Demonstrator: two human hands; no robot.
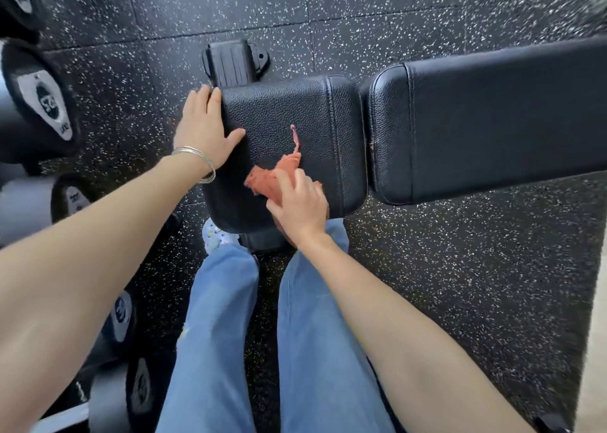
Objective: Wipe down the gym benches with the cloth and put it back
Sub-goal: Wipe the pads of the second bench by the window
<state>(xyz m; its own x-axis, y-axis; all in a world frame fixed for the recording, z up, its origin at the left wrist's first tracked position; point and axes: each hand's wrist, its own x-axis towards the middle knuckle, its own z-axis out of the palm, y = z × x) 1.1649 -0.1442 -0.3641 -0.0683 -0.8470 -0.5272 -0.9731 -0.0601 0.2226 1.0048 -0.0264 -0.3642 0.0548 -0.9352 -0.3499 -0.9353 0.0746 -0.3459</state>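
Gripping cloth (265, 180) on seat pad (289, 104), right hand (300, 207); left hand (203, 127) touches edge.

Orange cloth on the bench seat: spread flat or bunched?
Bunched: the frayed orange cloth is crumpled under the right hand on the black padded seat.

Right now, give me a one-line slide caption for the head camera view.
Right hand holds an orange cloth on the seat pad; left hand rests on its edge.

Black rubber floor (427, 284) tiles, flecked white, with seams showing. Black dumbbells (42, 104) line the left edge. A pale floor strip (594, 350) lies far right.
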